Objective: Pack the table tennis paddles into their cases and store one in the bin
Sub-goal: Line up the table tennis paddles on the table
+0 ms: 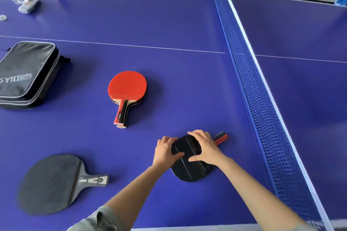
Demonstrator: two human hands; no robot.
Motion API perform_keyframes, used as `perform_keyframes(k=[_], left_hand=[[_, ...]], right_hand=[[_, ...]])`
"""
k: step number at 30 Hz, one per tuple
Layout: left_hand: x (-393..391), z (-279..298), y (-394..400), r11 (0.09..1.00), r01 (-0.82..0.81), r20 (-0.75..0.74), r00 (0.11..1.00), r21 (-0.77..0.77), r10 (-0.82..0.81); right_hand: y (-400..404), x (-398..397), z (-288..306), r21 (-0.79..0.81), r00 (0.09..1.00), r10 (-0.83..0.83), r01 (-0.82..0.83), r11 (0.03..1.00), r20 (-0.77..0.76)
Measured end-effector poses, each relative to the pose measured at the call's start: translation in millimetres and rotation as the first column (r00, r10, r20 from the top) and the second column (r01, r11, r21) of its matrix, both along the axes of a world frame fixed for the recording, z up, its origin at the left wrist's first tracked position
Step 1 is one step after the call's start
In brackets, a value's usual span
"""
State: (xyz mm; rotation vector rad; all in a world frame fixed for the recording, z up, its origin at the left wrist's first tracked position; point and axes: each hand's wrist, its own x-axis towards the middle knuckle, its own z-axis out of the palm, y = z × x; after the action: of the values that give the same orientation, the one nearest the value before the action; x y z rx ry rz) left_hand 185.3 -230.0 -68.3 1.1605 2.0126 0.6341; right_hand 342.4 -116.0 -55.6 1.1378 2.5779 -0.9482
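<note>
I've both hands on black case [189, 163] at 5 o'clock on bench [169, 24], paddle handle [221, 138] protruding; left hand [166, 149] & right hand [205, 146] fingers curled over it. Step: casing. Next: seat paddle fully, w/ closure

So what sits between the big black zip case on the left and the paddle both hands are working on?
In the head view, the red-faced paddle lies between the black zip case and the covered paddle; the rest is bare blue table.
</note>
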Motion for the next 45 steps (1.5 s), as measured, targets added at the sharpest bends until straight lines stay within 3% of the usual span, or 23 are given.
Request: perform_keyframes(k=[3,7,9,13,16,19,21,23,25,28,31,35,41,45], left_hand=[[17,5,0,0.995,-0.079,0.016,0.997,-0.059,0.080],[23,12,9,0.965,-0.123,0.018,0.991,-0.231,0.130],[19,17,11,0.961,-0.132,0.093,0.983,-0.243,0.159],[9,30,6,0.985,-0.141,0.234,0.959,-0.097,0.160],[-6,41,-8,0.967,-0.253,0.194,0.951,0.041,0.240],[-33,46,-39,0.890,-0.429,0.117,0.903,0.158,0.414],[-57,42,-71,0.884,-0.440,-0.031,0.893,0.158,0.450],[-80,36,-107,0.940,-0.342,-0.310,0.891,0.020,0.331],[-94,30,-137,0.956,-0.267,-0.417,0.887,-0.120,0.195],[-106,25,-167,0.965,-0.202,-0.346,0.929,-0.170,0.133],[-111,22,-184,0.984,-0.045,-0.365,0.931,-0.172,-0.021],[-118,19,-192,0.997,-0.045,-0.313,0.950,-0.067,0.022],[-114,21,-189,0.992,0.065,-0.388,0.916,-0.110,-0.103],[-90,21,-173,0.988,0.138,-0.378,0.913,-0.070,-0.154]], right_hand=[[-4,1,-3,0.028,1.000,-0.013,0.013,1.000,-0.025],[-8,-1,-4,-0.047,0.999,-0.041,0.040,0.998,-0.030],[-8,0,-1,-0.070,0.999,-0.016,0.013,0.997,-0.041],[1,-9,14,-0.070,0.996,0.019,-0.025,0.997,-0.091],[3,-24,22,-0.224,0.980,-0.095,0.055,0.973,-0.173],[-4,-38,19,-0.349,0.950,-0.219,0.132,0.928,-0.223],[-10,-45,13,-0.403,0.927,-0.288,0.175,0.898,-0.239],[-15,-50,8,-0.434,0.919,-0.325,0.204,0.877,-0.225],[-18,-54,5,-0.461,0.909,-0.356,0.225,0.858,-0.219],[-22,-59,6,-0.483,0.891,-0.393,0.248,0.840,-0.226],[-23,-62,6,-0.508,0.874,-0.430,0.271,0.818,-0.227],[-26,-66,5,-0.509,0.866,-0.451,0.295,0.809,-0.215],[-28,-62,2,-0.535,0.812,-0.548,0.379,0.755,-0.199],[-23,-50,3,-0.617,0.739,-0.644,0.418,0.666,-0.195]])
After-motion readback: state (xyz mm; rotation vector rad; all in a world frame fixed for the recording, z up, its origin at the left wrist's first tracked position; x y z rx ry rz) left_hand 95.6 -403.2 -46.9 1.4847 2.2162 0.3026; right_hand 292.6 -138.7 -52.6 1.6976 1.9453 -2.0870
